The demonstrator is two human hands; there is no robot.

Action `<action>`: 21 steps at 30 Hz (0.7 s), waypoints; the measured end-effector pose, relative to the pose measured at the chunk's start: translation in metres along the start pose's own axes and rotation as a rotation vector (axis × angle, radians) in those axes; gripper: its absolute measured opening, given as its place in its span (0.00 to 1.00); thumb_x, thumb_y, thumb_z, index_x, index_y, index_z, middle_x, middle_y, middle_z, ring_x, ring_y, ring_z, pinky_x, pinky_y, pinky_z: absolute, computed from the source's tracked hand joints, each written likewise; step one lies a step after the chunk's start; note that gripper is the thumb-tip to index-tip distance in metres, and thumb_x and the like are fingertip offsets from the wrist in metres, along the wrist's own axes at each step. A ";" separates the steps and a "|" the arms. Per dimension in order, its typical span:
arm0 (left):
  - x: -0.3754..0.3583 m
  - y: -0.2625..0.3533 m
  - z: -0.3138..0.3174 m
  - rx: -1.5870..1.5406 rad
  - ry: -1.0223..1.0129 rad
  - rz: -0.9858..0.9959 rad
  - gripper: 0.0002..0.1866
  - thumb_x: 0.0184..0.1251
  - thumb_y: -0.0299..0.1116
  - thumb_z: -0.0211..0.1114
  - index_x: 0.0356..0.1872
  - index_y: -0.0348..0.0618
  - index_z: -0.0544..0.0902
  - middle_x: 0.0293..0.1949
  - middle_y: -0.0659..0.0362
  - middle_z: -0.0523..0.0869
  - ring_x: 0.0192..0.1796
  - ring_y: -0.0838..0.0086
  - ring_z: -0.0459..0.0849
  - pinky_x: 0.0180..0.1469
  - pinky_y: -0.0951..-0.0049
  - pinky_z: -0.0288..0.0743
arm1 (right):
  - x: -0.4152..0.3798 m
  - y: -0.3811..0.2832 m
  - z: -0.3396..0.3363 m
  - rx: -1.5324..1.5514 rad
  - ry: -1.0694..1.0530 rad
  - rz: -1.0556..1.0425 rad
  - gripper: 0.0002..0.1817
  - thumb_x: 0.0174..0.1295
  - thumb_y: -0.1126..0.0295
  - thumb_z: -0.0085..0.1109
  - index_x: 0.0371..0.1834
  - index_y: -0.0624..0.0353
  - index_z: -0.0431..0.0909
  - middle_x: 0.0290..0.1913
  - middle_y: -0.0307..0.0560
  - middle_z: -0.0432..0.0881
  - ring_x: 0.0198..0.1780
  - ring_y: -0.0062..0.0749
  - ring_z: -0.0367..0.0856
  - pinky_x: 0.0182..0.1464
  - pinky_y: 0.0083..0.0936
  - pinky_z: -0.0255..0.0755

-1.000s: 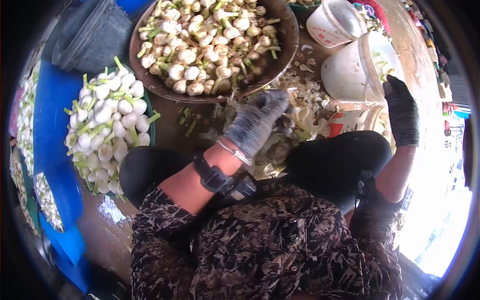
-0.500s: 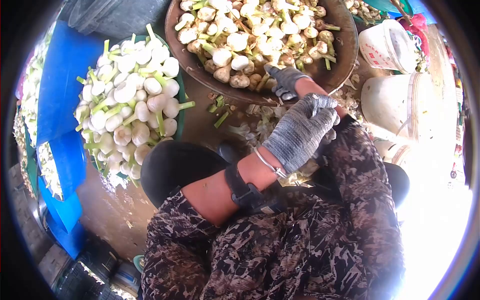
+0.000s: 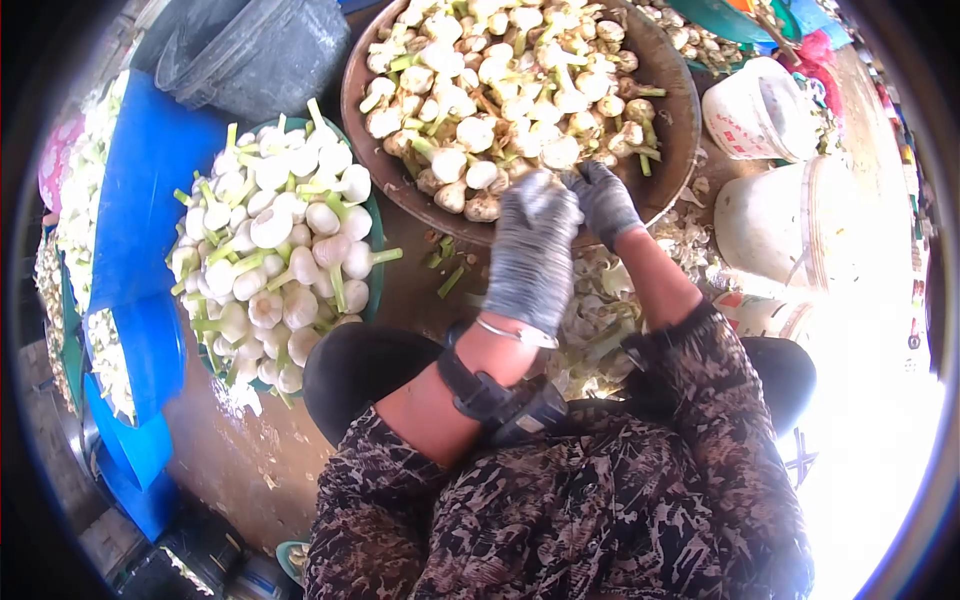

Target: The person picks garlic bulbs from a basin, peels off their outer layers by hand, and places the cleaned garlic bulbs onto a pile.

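Both hands have moved up to the 12 o'clock bowl: left hand and right hand (both gloved) curl together at its near rim, over 1 bulb.

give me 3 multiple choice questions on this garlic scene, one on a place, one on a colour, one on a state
1. Where are both gloved hands?
A. at the near rim of the brown basin
B. inside a white bucket
C. on the blue sheet

2. What colour is the sheet left of the peeled pile?
A. red
B. blue
C. yellow

3. How do the two white buckets sit?
A. upside down
B. upright
C. tipped on their sides

Answers: 1 A, the left hand and right hand meet at the brown basin. 2 B, the sheet is blue. 3 C, the buckets show their openings sideways.
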State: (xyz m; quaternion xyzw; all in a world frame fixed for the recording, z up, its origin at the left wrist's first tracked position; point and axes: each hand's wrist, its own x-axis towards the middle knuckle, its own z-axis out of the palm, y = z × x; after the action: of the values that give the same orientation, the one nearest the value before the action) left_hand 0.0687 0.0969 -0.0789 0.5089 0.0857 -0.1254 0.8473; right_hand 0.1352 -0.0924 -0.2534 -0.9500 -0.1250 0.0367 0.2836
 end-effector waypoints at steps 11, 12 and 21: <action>-0.008 -0.006 0.020 -0.213 -0.416 -0.529 0.24 0.76 0.40 0.52 0.68 0.45 0.66 0.61 0.50 0.76 0.60 0.54 0.77 0.62 0.47 0.73 | -0.102 -0.118 -0.145 -0.125 0.505 -0.170 0.14 0.58 0.71 0.60 0.48 0.60 0.79 0.48 0.56 0.80 0.54 0.56 0.75 0.57 0.44 0.70; -0.012 -0.006 0.023 -0.140 -0.440 -0.436 0.23 0.75 0.38 0.54 0.68 0.45 0.67 0.60 0.51 0.76 0.60 0.55 0.78 0.61 0.48 0.75 | -0.106 -0.122 -0.150 -0.220 0.496 -0.135 0.14 0.57 0.72 0.60 0.48 0.58 0.80 0.47 0.56 0.80 0.53 0.55 0.76 0.56 0.43 0.71; -0.028 -0.015 0.049 0.138 -0.193 -0.181 0.17 0.66 0.24 0.65 0.54 0.39 0.73 0.44 0.55 0.83 0.42 0.74 0.83 0.45 0.72 0.83 | -0.141 -0.156 -0.174 0.020 0.626 0.105 0.06 0.56 0.70 0.65 0.36 0.54 0.83 0.33 0.47 0.82 0.34 0.44 0.82 0.38 0.37 0.77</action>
State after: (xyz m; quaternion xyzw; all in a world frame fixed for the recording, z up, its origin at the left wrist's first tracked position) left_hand 0.0383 0.0506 -0.0613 0.5416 0.0405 -0.2552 0.7999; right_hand -0.0100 -0.0949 -0.0224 -0.9175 0.0181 -0.2418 0.3152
